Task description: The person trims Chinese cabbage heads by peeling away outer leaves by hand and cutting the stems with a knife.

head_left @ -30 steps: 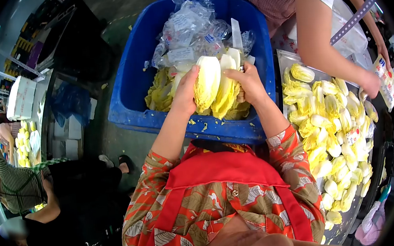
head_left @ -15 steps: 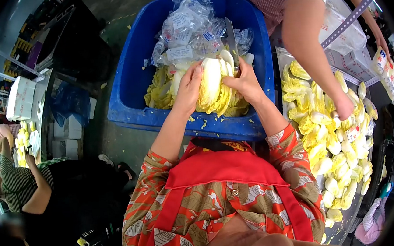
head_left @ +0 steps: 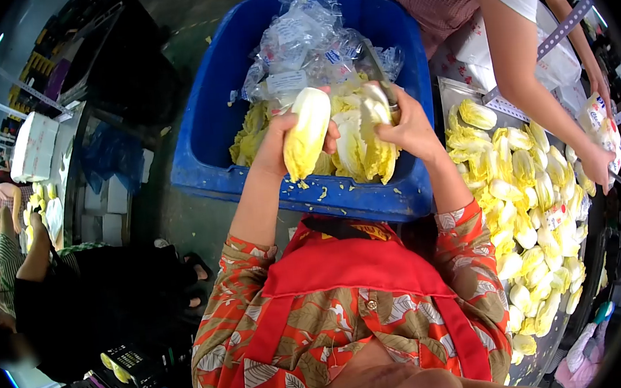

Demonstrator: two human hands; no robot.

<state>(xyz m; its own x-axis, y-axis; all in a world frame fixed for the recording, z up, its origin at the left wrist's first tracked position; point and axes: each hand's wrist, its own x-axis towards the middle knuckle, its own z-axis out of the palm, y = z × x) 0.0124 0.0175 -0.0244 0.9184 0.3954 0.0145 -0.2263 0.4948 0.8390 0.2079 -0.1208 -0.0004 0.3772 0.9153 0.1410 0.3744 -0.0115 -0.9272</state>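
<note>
My left hand (head_left: 282, 141) is wrapped round a small, smooth napa cabbage (head_left: 308, 131), pale at the top and yellow below. Loose yellow leaves (head_left: 377, 140) are gripped in my right hand (head_left: 409, 122), together with a knife (head_left: 374, 63) whose blade points up and away. Both hands are above the near part of a blue bin (head_left: 303, 192), a gap between them. Inside the bin are cabbage leaves (head_left: 252, 132) and, farther back, crumpled clear plastic bags (head_left: 297, 43). The knife's handle is mostly hidden by my right hand.
Many small cabbages (head_left: 526, 212) cover a table on the right. Beyond it a co-worker (head_left: 523, 50) holds a printed packet (head_left: 602, 131). More people in dark and striped clothes (head_left: 91, 302) are at the left, near a white box (head_left: 34, 146).
My hands have moved apart, separating the cabbage on the left from the leaves on the right. The co-worker's near hand has moved from the cabbages to the packet.
</note>
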